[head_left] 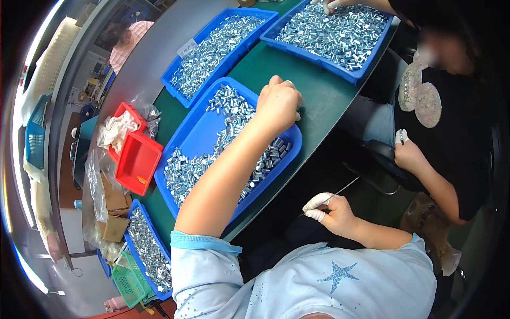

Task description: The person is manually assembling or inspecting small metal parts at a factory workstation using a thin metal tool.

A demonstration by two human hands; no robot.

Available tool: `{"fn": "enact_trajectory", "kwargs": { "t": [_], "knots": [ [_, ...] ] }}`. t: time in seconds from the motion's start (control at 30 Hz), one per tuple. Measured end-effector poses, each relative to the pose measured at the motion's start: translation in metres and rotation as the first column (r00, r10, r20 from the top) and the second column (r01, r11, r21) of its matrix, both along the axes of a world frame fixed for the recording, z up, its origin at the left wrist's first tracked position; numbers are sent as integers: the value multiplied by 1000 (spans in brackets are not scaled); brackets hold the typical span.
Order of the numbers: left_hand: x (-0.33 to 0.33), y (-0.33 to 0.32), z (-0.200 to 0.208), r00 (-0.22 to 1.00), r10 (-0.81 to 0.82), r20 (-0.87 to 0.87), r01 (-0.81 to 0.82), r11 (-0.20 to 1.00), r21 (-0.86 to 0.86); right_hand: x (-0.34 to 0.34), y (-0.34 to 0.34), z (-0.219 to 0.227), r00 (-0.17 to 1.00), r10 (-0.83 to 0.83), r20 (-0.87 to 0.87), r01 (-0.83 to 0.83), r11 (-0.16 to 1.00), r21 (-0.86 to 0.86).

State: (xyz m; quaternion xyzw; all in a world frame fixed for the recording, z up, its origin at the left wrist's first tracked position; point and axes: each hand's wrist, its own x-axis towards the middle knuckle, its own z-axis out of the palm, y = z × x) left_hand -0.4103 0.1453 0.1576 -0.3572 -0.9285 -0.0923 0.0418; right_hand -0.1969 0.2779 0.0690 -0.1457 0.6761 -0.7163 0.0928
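Note:
My left hand [278, 103] is closed over the right side of a large blue tray [186, 133]. Its fingertips are turned away, so whatever they may pinch is hidden. Small silver metal cylinders [183, 170] lie loosely in that tray, with bare blue bottom showing at its upper left. My right hand [334, 212], with white covers on its fingers, is in front of my body beyond the table edge. It grips a thin metal rod [346, 186] that points up and to the right.
More blue trays of metal pieces stand at the far left [178, 98], far right [361, 74] and near left [133, 212]. Two red bins [139, 183] sit left of my tray, one holding white cloth [117, 130]. A co-worker's hand [411, 154] is at right; another reaches into the far-right tray.

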Motion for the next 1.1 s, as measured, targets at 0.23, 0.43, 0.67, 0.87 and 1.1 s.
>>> {"fn": "enact_trajectory", "kwargs": {
  "t": [0.23,0.43,0.67,0.87,1.1],
  "knots": [
    [18,4,9,991,-55,-119,63,996,67,4,2,7,999,26,-29,-26,1000,11],
    [157,-34,23,736,-214,643,-418,603,679,1,20,16,980,-160,-117,165,986,34],
    [241,-65,-55,671,-131,730,-708,181,683,-6,-9,40,960,-68,-270,41,994,-105],
    [259,-79,-71,668,-89,739,-738,57,673,1,-37,39,888,146,-435,-113,988,102],
    [272,-97,-78,743,3,669,-656,201,728,3,-62,47,820,250,-515,-107,950,292]
  ]
}}
